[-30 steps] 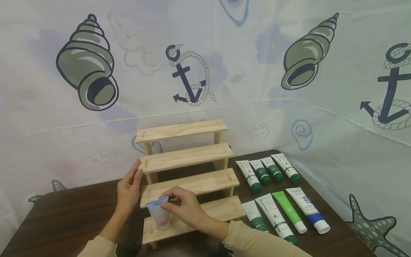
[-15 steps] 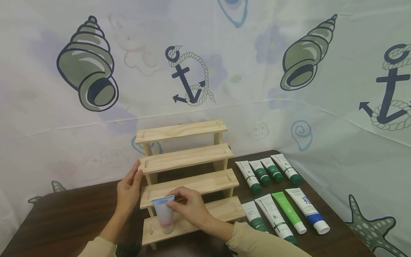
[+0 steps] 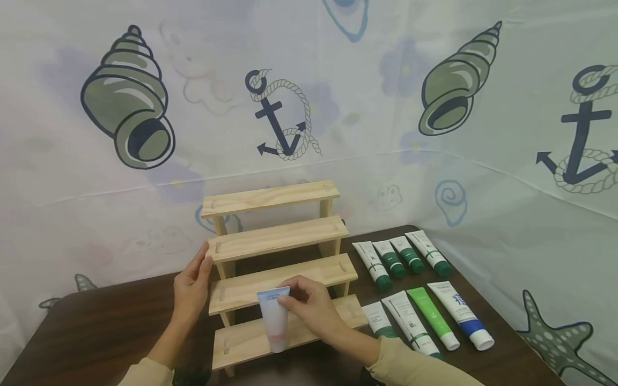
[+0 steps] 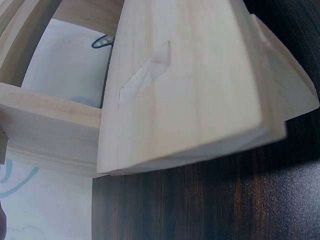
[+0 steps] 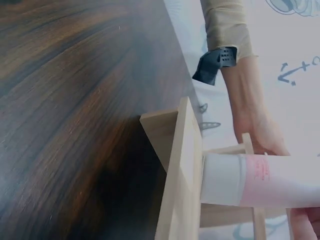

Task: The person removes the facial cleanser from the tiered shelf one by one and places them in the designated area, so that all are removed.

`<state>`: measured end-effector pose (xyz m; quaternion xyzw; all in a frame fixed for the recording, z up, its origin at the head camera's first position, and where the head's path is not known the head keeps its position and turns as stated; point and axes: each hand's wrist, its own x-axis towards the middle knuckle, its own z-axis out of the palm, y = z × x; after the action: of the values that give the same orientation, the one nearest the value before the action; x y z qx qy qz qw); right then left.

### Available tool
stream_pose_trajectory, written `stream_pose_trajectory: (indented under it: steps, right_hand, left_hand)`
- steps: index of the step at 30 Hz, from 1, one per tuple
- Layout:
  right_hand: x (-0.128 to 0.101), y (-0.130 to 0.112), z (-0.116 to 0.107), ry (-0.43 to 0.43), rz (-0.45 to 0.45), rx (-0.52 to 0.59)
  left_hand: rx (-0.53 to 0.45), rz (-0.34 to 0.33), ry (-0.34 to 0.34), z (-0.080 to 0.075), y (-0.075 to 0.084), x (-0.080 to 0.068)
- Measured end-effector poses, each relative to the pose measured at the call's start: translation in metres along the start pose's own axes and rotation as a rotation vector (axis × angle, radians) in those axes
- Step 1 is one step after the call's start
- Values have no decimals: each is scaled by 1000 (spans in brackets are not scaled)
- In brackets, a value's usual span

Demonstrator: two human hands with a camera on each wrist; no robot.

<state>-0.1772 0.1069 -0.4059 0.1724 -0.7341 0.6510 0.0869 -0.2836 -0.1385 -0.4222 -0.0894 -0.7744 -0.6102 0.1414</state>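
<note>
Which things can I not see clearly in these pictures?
- Print on the pink tube: too small in the head view, blurred in the right wrist view.
- Right hand: almost cut off by the right wrist view's edge.
- Left hand: absent from the left wrist view, which the wooden rack fills.
- Nearest green-capped tubes: partly hidden by the sleeve.

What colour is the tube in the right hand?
White fading to pink, blue top; the tube shows best in the head view.

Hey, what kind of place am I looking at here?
Probably a staged tabletop set, not a shop: a printed nautical backdrop curtains a dark wooden table bearing a stepped wooden rack and neat rows of tubes.
</note>
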Motion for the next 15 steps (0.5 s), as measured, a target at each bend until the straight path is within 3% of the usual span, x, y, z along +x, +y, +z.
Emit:
stream_pose_trajectory:
  steps: [7, 15]
  right_hand:
    - [-8, -9, -34, 54, 126, 31]
    - [-18, -18, -88, 200, 270, -60]
  left_hand:
    - [39, 7, -1, 0, 1, 0]
    - [29, 18, -24, -1, 2, -1]
